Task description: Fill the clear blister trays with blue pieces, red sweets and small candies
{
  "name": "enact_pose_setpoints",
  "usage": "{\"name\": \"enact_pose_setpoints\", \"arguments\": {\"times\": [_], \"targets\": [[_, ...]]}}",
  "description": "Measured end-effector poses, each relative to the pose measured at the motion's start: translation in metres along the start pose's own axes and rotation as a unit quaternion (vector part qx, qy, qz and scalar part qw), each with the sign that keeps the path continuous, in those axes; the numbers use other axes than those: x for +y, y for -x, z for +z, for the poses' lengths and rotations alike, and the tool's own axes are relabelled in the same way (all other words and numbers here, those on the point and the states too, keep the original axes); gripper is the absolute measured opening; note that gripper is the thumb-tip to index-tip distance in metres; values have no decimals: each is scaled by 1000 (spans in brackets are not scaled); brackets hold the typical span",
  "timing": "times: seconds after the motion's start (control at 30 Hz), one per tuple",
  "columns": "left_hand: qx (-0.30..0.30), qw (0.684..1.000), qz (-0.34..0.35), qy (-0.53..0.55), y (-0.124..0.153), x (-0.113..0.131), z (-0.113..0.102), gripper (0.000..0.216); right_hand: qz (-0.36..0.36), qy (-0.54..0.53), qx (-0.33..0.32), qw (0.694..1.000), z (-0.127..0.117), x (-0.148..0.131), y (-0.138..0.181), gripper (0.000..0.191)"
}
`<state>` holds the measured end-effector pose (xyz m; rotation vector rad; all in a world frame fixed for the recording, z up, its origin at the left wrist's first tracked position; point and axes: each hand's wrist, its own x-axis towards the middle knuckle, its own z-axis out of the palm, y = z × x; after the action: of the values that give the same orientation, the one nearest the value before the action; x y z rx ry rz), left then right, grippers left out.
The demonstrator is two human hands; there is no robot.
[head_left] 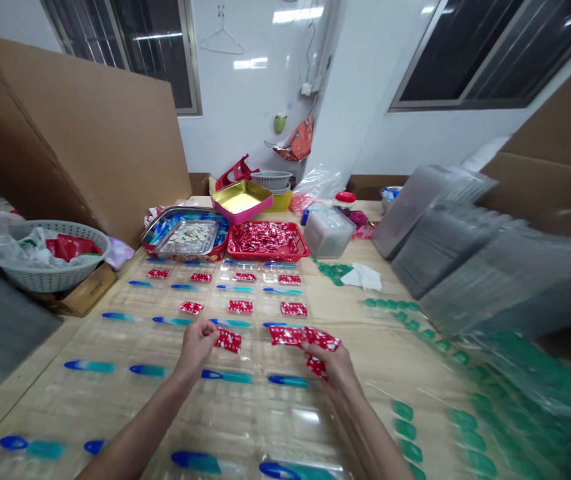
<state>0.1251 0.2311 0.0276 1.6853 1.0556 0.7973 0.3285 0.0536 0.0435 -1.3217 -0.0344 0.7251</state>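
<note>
My left hand (196,347) pinches one small red sachet (228,341) and holds it just above a clear plastic blister tray (115,400) that covers the wooden table. My right hand (329,363) is closed on a small bunch of the same red sachets (315,341). Rows of blue toothbrushes (228,377) lie in the tray's pockets. Further back, red sachets (240,306) lie singly in the pockets between the toothbrush rows.
A red basket of sachets (268,241) and a round tin with a metal tray (185,235) stand beyond the trays. A white basket (45,253) sits at the left before a cardboard screen. Stacks of clear trays (465,253) and green pieces (405,410) fill the right.
</note>
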Motion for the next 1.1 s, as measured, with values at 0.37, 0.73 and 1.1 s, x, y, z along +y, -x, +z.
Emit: {"name": "enact_pose_setpoints", "arguments": {"times": [0.37, 0.73, 1.1], "targets": [[4, 908, 199, -369, 21, -6, 16, 11, -40, 119, 41, 991, -48, -8, -10, 43], [-104, 917, 200, -328, 36, 23, 42, 15, -151, 224, 27, 962, -60, 10, -21, 32], [-168, 948, 196, -184, 58, 44, 73, 6, -61, 130, -45, 989, -41, -10, 14, 30]]}}
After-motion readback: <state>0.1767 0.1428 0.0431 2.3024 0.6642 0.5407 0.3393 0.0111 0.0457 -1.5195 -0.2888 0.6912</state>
